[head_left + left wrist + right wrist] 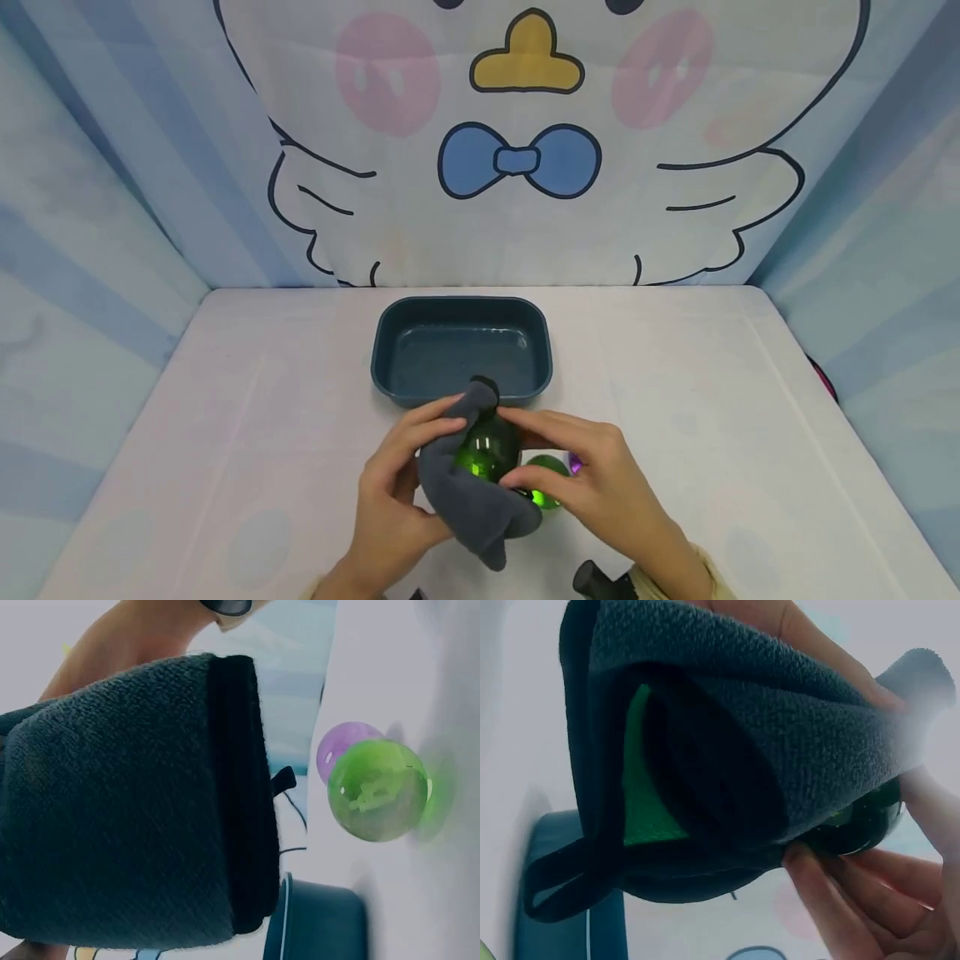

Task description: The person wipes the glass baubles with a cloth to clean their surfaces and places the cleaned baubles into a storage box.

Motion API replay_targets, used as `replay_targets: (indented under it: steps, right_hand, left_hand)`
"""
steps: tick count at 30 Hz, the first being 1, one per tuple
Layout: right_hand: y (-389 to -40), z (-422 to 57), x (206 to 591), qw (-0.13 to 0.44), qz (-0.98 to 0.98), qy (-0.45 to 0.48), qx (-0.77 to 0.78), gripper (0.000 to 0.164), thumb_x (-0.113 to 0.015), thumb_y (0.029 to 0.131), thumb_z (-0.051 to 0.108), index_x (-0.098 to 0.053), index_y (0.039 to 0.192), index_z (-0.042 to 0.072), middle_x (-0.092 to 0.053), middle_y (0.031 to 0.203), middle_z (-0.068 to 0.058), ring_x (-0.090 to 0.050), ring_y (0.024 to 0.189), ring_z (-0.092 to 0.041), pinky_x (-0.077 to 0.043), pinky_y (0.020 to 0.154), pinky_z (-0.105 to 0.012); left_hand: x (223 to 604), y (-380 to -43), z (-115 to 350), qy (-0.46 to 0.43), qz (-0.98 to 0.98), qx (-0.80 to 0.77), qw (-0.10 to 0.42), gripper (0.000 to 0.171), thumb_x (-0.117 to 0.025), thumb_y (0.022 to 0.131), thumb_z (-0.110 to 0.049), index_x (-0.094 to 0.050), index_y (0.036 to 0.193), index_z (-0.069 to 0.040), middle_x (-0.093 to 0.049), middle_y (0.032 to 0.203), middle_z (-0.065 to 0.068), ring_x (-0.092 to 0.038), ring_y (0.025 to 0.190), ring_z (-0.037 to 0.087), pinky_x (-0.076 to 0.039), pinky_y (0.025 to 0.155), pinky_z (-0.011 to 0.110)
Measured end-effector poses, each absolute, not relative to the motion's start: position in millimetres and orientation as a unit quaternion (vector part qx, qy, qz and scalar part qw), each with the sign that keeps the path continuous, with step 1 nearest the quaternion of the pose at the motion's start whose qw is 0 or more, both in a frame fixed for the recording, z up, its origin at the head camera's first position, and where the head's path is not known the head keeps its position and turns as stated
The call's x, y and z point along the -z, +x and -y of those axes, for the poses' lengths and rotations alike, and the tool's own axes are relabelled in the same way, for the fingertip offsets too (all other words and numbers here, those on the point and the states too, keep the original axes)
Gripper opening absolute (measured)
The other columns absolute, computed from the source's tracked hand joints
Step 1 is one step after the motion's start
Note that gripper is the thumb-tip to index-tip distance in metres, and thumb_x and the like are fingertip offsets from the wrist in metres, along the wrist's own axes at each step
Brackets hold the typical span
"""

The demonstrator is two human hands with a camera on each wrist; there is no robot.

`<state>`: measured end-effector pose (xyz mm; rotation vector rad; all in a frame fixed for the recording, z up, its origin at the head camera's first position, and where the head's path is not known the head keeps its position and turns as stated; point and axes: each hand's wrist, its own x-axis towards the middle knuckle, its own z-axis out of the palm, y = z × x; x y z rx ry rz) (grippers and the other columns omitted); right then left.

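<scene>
Near the table's front a dark grey towel (465, 496) is draped around a shiny green ball (486, 450). My left hand (401, 479) holds the towel and the ball from the left, its fingers bent over the cloth. On the other side my right hand (588, 467) grips the ball between thumb and fingers. In the right wrist view the towel (817, 742) hangs in folds with a cloth loop, and the green ball (862, 821) peeks out below it. A second green ball (379, 791) and a purple ball (345, 746) lie on the table under my right hand.
Just beyond the hands stands a dark blue rectangular basin (461, 358) with nothing in it. A black cylindrical object (596, 579) shows at my right wrist. The white table (300, 400) is bordered by patterned cloth walls (517, 225).
</scene>
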<state>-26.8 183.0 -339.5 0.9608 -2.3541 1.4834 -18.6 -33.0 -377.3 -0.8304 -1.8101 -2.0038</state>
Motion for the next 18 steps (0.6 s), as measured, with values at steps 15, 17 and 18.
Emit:
replay_targets:
  steps: [15, 17, 18]
  right_hand:
    - [-28.6, -180.4, 338.6, 0.101, 0.788, 0.336, -0.506, 0.057, -0.082, 0.081, 0.009, -0.06, 0.134, 0.006, -0.065, 0.13, -0.009, -0.063, 0.117, -0.017, -0.059, 0.086, -0.027]
    - [-30.3, -182.9, 337.1, 0.122, 0.783, 0.37, -0.485, 0.053, -0.079, 0.085, 0.014, -0.061, 0.133, 0.005, -0.062, 0.133, -0.01, -0.061, 0.12, -0.019, -0.056, 0.092, -0.025]
    - [-31.2, -184.1, 336.5, 0.134, 0.779, 0.391, -0.472, 0.05, -0.076, 0.087, 0.017, -0.061, 0.133, 0.005, -0.06, 0.135, -0.011, -0.059, 0.122, -0.02, -0.054, 0.096, -0.023]
  left_hand:
    - [376.2, -20.4, 36.2, -0.262, 0.65, 0.695, 0.161, 0.07, -0.086, 0.061, 0.017, -0.061, 0.125, 0.003, -0.055, 0.135, 0.02, -0.056, 0.125, 0.026, -0.054, 0.098, 0.032]
    - [376.4, -20.8, 36.1, -0.262, 0.648, 0.696, 0.163, 0.07, -0.085, 0.061, 0.017, -0.06, 0.125, 0.003, -0.055, 0.135, 0.02, -0.056, 0.125, 0.026, -0.054, 0.097, 0.033]
    - [376.4, -21.1, 36.1, -0.262, 0.646, 0.698, 0.163, 0.069, -0.085, 0.062, 0.018, -0.06, 0.125, 0.004, -0.055, 0.135, 0.02, -0.056, 0.125, 0.026, -0.055, 0.097, 0.033]
